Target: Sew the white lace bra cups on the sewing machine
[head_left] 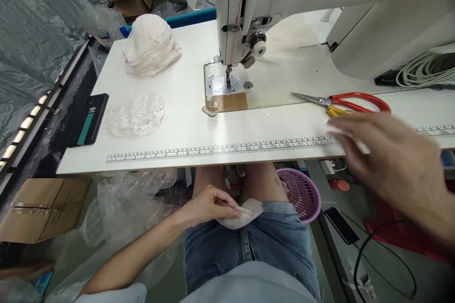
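Note:
My left hand (216, 207) is closed over my lap, pinching a small piece of thin white fabric (250, 210) between thumb and fingers. Above the right part of the table's front edge, my right hand (394, 165) is smeared by motion. Its fingertips are by the yellow handle of a small cutter (336, 111), and whether they touch it or hold anything cannot be made out. Just beyond lie scissors with red handles (362, 100), blades pointing left. The sewing machine's needle and presser foot (228, 78) stand over the metal plate, with no fabric seen under them.
On the white table (188, 137) lie a stack of white fabric cups (151, 47), white lace (137, 113) and a black phone (88, 120). A printed ruler (220, 150) follows the front edge. Below are a purple basket (302, 194), another phone (341, 225) and a cardboard box (44, 208).

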`<state>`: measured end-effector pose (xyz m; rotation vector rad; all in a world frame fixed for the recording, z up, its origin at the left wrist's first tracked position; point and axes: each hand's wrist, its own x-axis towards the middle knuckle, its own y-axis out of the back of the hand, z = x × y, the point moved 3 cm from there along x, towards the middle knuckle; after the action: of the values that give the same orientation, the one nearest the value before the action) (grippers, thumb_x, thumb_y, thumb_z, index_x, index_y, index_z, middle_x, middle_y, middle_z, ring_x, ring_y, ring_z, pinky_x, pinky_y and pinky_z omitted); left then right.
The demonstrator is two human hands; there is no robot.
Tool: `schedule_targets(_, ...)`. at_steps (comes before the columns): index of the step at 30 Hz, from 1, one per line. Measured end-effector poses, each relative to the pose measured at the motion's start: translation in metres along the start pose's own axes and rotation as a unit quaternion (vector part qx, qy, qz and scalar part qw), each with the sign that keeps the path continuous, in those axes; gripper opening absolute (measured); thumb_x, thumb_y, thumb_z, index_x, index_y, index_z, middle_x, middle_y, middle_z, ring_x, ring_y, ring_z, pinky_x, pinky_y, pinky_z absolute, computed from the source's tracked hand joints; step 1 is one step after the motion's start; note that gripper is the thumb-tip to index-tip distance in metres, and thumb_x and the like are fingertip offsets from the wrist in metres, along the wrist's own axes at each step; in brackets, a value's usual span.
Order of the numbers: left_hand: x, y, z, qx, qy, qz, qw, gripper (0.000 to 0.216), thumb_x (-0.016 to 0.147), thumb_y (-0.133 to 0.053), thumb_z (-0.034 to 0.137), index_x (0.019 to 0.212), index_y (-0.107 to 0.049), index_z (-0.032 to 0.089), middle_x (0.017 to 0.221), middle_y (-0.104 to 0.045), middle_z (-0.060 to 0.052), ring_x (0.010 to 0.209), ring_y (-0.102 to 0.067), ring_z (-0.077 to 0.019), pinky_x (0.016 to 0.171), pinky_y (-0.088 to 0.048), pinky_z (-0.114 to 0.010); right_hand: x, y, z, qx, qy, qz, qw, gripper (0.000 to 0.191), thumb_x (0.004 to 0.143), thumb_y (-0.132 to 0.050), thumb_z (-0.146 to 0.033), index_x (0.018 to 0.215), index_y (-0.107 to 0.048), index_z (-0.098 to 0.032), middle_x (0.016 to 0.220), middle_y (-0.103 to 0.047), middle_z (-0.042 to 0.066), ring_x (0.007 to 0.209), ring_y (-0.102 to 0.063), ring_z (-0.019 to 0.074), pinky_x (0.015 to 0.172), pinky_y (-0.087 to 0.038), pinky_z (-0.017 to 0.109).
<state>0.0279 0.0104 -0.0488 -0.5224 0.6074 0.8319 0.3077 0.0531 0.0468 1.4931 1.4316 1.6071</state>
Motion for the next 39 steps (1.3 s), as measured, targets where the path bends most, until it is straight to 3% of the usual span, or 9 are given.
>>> schedule_targets(1, 0.001, 0.000, 0.000, 0.001, 0.001, -0.002, 1.000, 0.030, 0.058, -0.078, 0.037, 0.077, -0.075, 0.013, 0.062, -0.067, -0.004, 0.054, -0.054, -0.0094, 0.053, -0.040, -0.019, -0.008, -0.004, -0.019, 0.090, 0.027, -0.023, 0.995, 0.022, 0.092, -0.042, -0.026, 0.105, -0.059, -0.021, 0.102, -0.063, 0.011, 0.096, -0.060, 0.0249, 0.079, -0.049, 0.035)
schedule_targets(3, 0.003, -0.002, 0.002, 0.008, 0.003, -0.007, 1.000, 0.030, 0.060, -0.077, 0.038, 0.078, -0.075, 0.014, 0.063, -0.067, -0.004, 0.054, -0.053, -0.0092, 0.053, -0.040, -0.019, -0.024, -0.023, -0.055, 0.263, 0.076, -0.140, 0.951, 0.018, 0.089, -0.050, -0.029, 0.101, -0.061, -0.023, 0.098, -0.064, 0.008, 0.089, -0.061, 0.0212, 0.074, -0.050, 0.031)
schedule_targets(6, 0.004, -0.006, 0.006, 0.035, -0.012, -0.016, 0.999, 0.031, 0.063, -0.074, 0.040, 0.080, -0.075, 0.014, 0.063, -0.066, -0.003, 0.053, -0.051, -0.0082, 0.052, -0.038, -0.018, -0.044, -0.060, -0.085, 0.393, 0.007, -0.295, 0.871, 0.020, 0.087, -0.053, -0.038, 0.093, -0.061, -0.020, 0.088, -0.064, 0.005, 0.079, -0.060, 0.0185, 0.065, -0.047, 0.027)
schedule_targets(9, 0.003, -0.007, 0.006, 0.035, -0.015, -0.011, 0.999, 0.033, 0.064, -0.073, 0.041, 0.081, -0.075, 0.013, 0.060, -0.064, -0.002, 0.052, -0.049, -0.0075, 0.052, -0.037, -0.018, -0.053, -0.086, -0.090, 0.464, -0.059, -0.363, 0.806, 0.026, 0.088, -0.051, -0.041, 0.078, -0.059, -0.019, 0.072, -0.060, 0.000, 0.066, -0.055, 0.0134, 0.058, -0.041, 0.022)
schedule_targets(12, 0.001, -0.005, 0.003, 0.001, -0.001, -0.002, 1.000, 0.033, 0.061, -0.075, 0.040, 0.080, -0.074, 0.012, 0.061, -0.065, -0.003, 0.055, -0.054, -0.0096, 0.056, -0.042, -0.020, -0.054, -0.094, -0.086, 0.506, -0.077, -0.380, 0.771, 0.028, 0.086, -0.053, -0.042, 0.073, -0.057, -0.018, 0.068, -0.056, -0.002, 0.063, -0.051, 0.0114, 0.057, -0.039, 0.021)
schedule_targets(22, -0.001, -0.006, 0.007, 0.055, -0.019, -0.003, 0.998, 0.031, 0.064, -0.073, 0.035, 0.083, -0.074, 0.011, 0.065, -0.068, -0.004, 0.056, -0.056, -0.0100, 0.054, -0.041, -0.019, -0.049, -0.093, -0.094, 0.566, -0.097, -0.403, 0.713, 0.021, 0.085, -0.057, -0.038, 0.078, -0.059, -0.018, 0.073, -0.056, -0.002, 0.068, -0.050, 0.0118, 0.063, -0.038, 0.021)
schedule_targets(32, -0.005, -0.003, 0.008, 0.059, -0.038, -0.001, 0.998, 0.028, 0.066, -0.072, 0.035, 0.080, -0.074, 0.011, 0.063, -0.067, -0.004, 0.057, -0.057, -0.0112, 0.055, -0.041, -0.019, -0.047, -0.096, -0.100, 0.596, -0.121, -0.415, 0.677, 0.020, 0.083, -0.059, -0.038, 0.080, -0.060, -0.018, 0.073, -0.054, -0.002, 0.068, -0.047, 0.0120, 0.061, -0.035, 0.022)
schedule_targets(39, -0.009, 0.002, 0.004, 0.113, -0.064, -0.038, 0.991, 0.027, 0.070, -0.069, 0.035, 0.084, -0.074, 0.012, 0.070, -0.068, -0.004, 0.061, -0.056, -0.0114, 0.056, -0.038, -0.018, -0.050, -0.101, -0.098, 0.601, -0.145, -0.421, 0.664, 0.025, 0.082, -0.060, -0.042, 0.076, -0.059, -0.018, 0.069, -0.052, -0.001, 0.064, -0.044, 0.0118, 0.058, -0.034, 0.023)
